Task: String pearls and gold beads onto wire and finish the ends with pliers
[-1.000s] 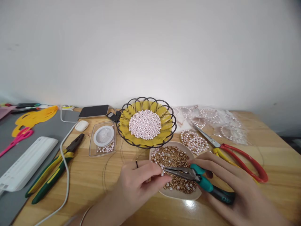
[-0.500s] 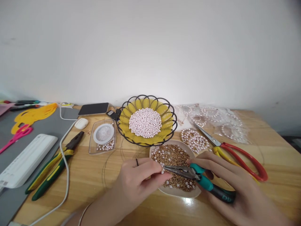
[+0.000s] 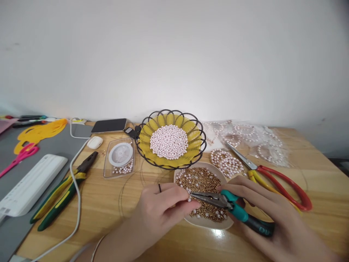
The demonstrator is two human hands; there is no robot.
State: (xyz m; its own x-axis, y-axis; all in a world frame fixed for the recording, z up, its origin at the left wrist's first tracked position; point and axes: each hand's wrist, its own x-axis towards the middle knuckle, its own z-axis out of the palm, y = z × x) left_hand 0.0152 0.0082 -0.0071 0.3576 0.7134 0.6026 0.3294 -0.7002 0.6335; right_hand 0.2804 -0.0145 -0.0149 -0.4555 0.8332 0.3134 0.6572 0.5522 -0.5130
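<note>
Currently pinching a few pearly beads (image 3: pixel 189 199) between thumb and forefinger of the left hand (image 3: pixel 160 207), low in the middle of the frame, with a dark ring (image 3: pixel 159 187) on one finger. Gripping teal-handled pliers (image 3: pixel 240 213) in the right hand (image 3: pixel 275 214), lower right, fingers bent loosely around the grips. Reaching leftward with the pliers' grey nose right up to the pinched beads; too small to tell whether clamped on them.

Working over a pale bowl (image 3: pixel 222 174) of gold beads (image 3: pixel 201 178), lower centre-right, mixed with scattered pearly ones. From there, up to a black-rimmed yellow basket (image 3: pixel 144 142) mid-frame, heaped with pinkish-white pearls (image 3: pixel 169 142). Across to the right of it, on to coiled pearl strands (image 3: pixel 226 163), then open scissors (image 3: pixel 252 166) with red and yellow handles, and clear bags (image 3: pixel 253 142) of beaded loops behind. Over to the left of the basket, past a clear box (image 3: pixel 105 162) with a white spool (image 3: pixel 120 154), a phone (image 3: pixel 109 125) and green-and-yellow pliers (image 3: pixel 79 174). Finally, at the far left, to a white power strip (image 3: pixel 32 183) and pink scissors (image 3: pixel 23 154) on a grey mat (image 3: pixel 54 149).
</note>
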